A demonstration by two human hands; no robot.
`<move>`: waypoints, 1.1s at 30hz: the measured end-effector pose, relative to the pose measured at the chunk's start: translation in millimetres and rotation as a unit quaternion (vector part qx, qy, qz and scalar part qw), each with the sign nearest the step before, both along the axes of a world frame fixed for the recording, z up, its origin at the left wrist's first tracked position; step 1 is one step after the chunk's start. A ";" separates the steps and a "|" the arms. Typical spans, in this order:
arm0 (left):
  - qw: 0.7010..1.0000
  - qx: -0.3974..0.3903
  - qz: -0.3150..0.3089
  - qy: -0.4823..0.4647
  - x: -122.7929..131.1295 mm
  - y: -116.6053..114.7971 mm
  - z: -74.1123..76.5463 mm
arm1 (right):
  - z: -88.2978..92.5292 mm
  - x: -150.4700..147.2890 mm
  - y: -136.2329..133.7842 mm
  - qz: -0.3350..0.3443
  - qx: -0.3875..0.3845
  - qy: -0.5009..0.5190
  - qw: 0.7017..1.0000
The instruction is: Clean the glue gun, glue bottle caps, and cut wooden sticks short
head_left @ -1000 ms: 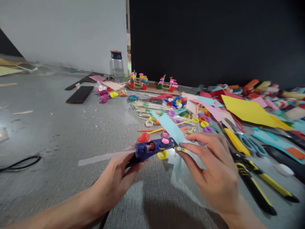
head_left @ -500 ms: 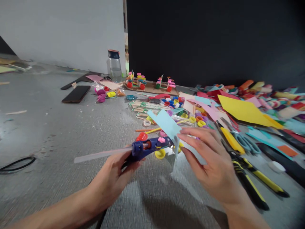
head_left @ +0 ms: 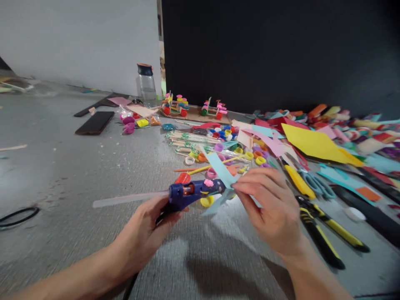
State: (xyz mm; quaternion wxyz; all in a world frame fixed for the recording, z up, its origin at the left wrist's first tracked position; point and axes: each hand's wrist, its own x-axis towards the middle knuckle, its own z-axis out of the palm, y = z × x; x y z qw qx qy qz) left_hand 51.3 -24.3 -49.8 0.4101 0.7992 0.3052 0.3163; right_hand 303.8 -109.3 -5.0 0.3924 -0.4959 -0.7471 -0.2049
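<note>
My left hand [head_left: 153,218] is wrapped round the handle of a dark blue glue gun [head_left: 195,191]. A long whitish glue stick [head_left: 129,198] pokes out of the gun's rear, towards the left. Between the pinched fingertips of my right hand [head_left: 270,206] is a light blue paper piece [head_left: 222,168], with strips spreading up and down from the pinch. The gun's nozzle points at the paper near those fingertips; whether they touch, I cannot tell. A yellow bottle cap [head_left: 206,201] lies below the gun, and a red cap [head_left: 183,178] sits behind it.
Pliers with yellow-black handles [head_left: 323,229], scissors [head_left: 317,183] and a yellow sheet [head_left: 315,143] lie on the right. Several wooden sticks [head_left: 193,141] and caps are spread ahead. Two small toy cars [head_left: 175,105] and a bottle [head_left: 146,85] stand at the back.
My right hand has turned the light blue paper, so its strips now fan out above and below the nozzle. The glue gun stays in my left hand. The view has shifted slightly.
</note>
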 end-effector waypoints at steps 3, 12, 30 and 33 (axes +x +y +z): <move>1.000 0.008 -0.001 0.019 -1.2 0.2 0.3 | 3.8 -2.5 -5.2 -0.015 0.071 0.053 0.996; 0.993 0.099 -0.029 0.058 -3.0 -4.4 -4.5 | 3.5 -22.7 -6.0 0.005 0.185 0.158 0.970; 0.992 0.099 -0.062 0.041 0.3 -7.9 2.4 | 16.5 -31.2 -17.5 0.022 0.068 -0.038 0.997; 0.994 0.097 -0.047 0.027 1.8 -7.9 4.9 | 9.1 -42.4 -14.6 0.109 0.014 -0.005 0.994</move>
